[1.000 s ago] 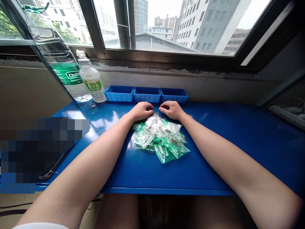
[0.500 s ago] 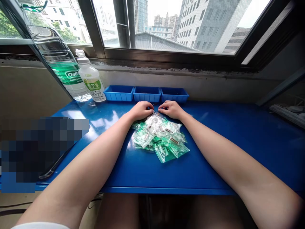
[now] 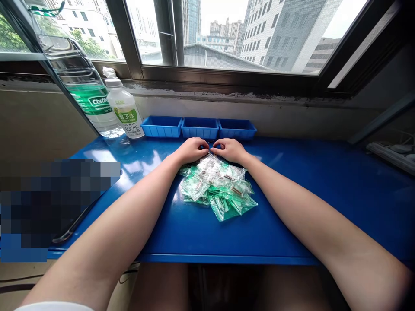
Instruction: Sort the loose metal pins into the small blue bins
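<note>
A pile of small clear-and-green plastic packets (image 3: pixel 223 185) lies on the blue table (image 3: pixel 194 233), with thin metal-looking pieces inside some of them. At the pile's far edge, my left hand (image 3: pixel 192 150) is closed in a pinch, thumb and fingertips together. My right hand (image 3: pixel 231 151) faces it, also pinching, its fingertips almost meeting the left ones. Something small and dark shows between the fingertips, too small to name. Just beyond my hands stand three blue plastic bins (image 3: pixel 200 128) in a row; their contents are mostly hidden by the walls.
A large water bottle (image 3: pixel 92 101) and a smaller coconut-water bottle (image 3: pixel 126 110) stand at the back left. Behind the bins are a wall and a window frame (image 3: pixel 227 77). A blurred-out dark item (image 3: pixel 48 203) lies at the left edge; a power strip (image 3: pixel 394 153) is at the far right.
My right hand has moved slightly left, bringing its fingertips up close to my left hand's. My left hand and the packets have stayed about where they were.
</note>
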Motion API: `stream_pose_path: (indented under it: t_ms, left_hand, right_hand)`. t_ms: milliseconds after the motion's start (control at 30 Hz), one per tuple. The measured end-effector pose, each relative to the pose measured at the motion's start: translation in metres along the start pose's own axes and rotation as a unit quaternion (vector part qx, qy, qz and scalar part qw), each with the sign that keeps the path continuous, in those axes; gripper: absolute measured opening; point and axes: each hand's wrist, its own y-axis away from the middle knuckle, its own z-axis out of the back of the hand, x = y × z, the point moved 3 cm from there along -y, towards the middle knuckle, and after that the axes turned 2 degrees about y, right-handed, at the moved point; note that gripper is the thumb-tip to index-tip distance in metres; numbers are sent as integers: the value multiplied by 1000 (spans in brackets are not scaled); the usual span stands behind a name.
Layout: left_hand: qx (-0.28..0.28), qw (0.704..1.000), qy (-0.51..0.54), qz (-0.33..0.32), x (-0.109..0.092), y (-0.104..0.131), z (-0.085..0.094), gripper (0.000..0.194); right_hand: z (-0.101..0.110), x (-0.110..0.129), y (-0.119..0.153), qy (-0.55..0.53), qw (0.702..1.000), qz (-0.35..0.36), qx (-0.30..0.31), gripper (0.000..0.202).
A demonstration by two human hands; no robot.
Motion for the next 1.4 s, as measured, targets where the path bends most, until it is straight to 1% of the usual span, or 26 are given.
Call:
stream_pose_path:
  t_ms: [200, 367, 467, 667, 867, 967, 1167, 1400]
  left_hand:
    - [-1, 1000, 0, 0, 0, 0, 0, 28]
    - [-1, 1000, 1, -4, 0, 0, 0, 28]
    - [1, 1000, -1, -4, -1, 0, 0, 28]
    - [5, 1000, -2, -4, -1, 0, 0, 29]
    - [1, 1000, 5, -14, 1, 0, -1, 30]
    - [2, 1000, 10, -14, 1, 0, -1, 31]
    - [7, 999, 23, -20, 1, 1, 0, 31]
    - [-10, 997, 76, 22, 0, 3, 2, 32]
  right_hand:
    - [-4, -6, 1, -18, 999, 45, -19, 26]
    - [-4, -1, 3, -43, 995, 90, -26, 30]
    - [-4, -1, 4, -62, 992, 105, -17, 28]
    - [-6, -3, 3, -74, 992, 100, 7, 21]
    - [-6, -3, 2, -86, 990, 110, 7, 21]
    - [-5, -3, 3, -92, 989, 113, 14, 25]
    - [-5, -4, 3, -69, 990, 124, 4, 23]
    - [-4, -3, 3, -79, 990, 120, -8, 19]
